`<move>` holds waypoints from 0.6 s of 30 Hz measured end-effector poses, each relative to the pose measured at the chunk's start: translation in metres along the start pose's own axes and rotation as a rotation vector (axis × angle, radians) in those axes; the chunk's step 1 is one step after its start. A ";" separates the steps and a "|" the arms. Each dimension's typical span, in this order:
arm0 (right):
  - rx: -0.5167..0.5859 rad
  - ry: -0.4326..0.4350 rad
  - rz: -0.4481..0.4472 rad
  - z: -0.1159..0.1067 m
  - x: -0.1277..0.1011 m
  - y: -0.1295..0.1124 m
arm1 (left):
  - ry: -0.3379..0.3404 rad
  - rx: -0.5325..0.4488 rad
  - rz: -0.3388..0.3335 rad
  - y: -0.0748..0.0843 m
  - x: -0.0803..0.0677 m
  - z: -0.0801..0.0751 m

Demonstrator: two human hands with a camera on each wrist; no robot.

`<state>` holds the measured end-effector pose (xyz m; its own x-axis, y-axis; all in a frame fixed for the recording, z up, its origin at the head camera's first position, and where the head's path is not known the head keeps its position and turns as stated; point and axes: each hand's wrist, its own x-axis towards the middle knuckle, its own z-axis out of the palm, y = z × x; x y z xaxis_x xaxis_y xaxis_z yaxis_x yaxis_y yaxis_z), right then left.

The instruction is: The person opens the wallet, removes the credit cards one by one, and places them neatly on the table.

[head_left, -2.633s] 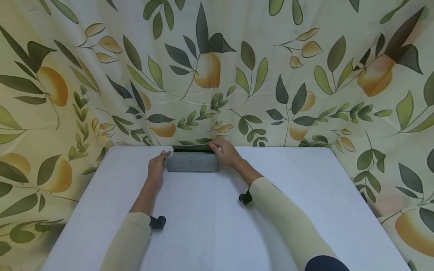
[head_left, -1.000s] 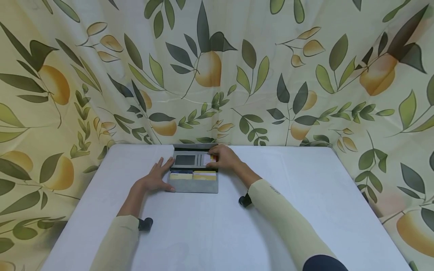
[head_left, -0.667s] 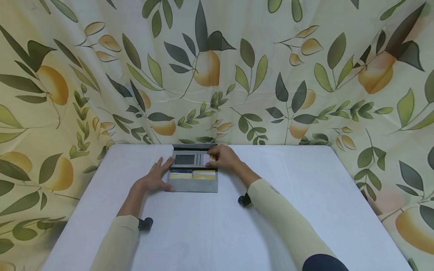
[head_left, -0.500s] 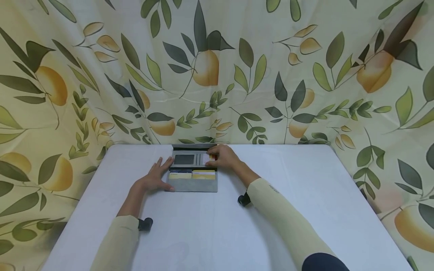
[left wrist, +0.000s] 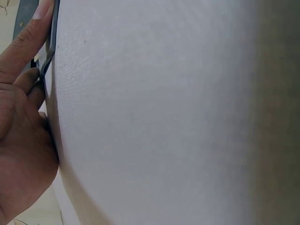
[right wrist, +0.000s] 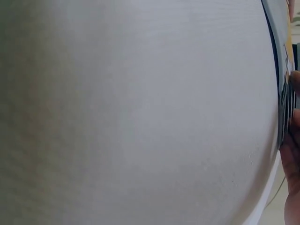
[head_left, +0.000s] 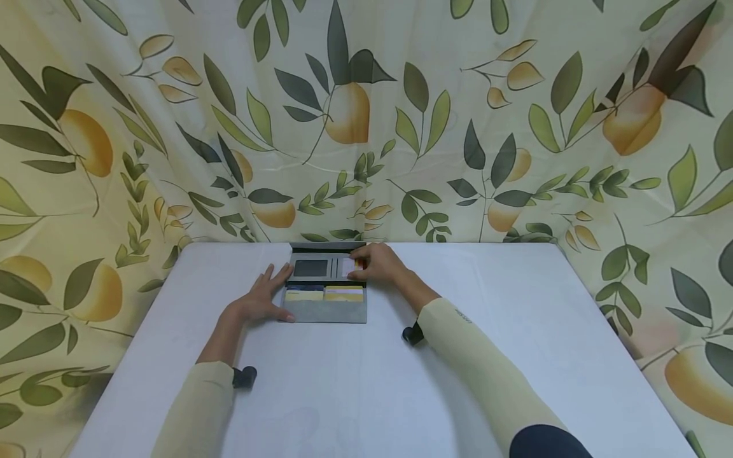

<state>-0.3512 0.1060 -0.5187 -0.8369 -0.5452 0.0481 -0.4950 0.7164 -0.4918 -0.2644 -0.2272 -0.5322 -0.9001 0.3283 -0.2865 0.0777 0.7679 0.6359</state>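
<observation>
A grey wallet lies unfolded near the far side of the white table. Its upper panel has a dark window, and several cards stick up from slots in the lower panel. With fingers spread, my left hand rests along the wallet's left edge, thumb on the lower corner. My right hand pinches at a whitish card with a red and yellow part, at the upper panel's right end; the fingers partly hide it. The right wrist view shows only some fingers at the wallet's layered edge.
The white table reaches back to a leaf-and-fruit curtain, which hangs behind and at both sides. A dark flap of the wallet stands at the table's back edge. Small black cameras sit on both wrists.
The wallet was folded 2.6 seconds ago, then was opened towards me. My left hand spread onto its left edge, and my right hand moved down to the card. Both hands have since stayed nearly still.
</observation>
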 end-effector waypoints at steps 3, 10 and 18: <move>0.011 -0.003 -0.033 0.000 0.001 0.000 | 0.000 0.001 0.001 0.000 -0.001 0.000; -0.026 -0.003 -0.107 0.006 0.003 -0.002 | 0.002 -0.001 -0.005 0.001 -0.002 0.000; -0.062 0.032 -0.124 0.007 0.005 -0.004 | 0.000 -0.014 0.006 0.002 -0.002 -0.001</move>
<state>-0.3518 0.0980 -0.5224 -0.7751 -0.6176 0.1338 -0.6076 0.6703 -0.4260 -0.2625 -0.2268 -0.5298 -0.8998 0.3327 -0.2824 0.0772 0.7582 0.6475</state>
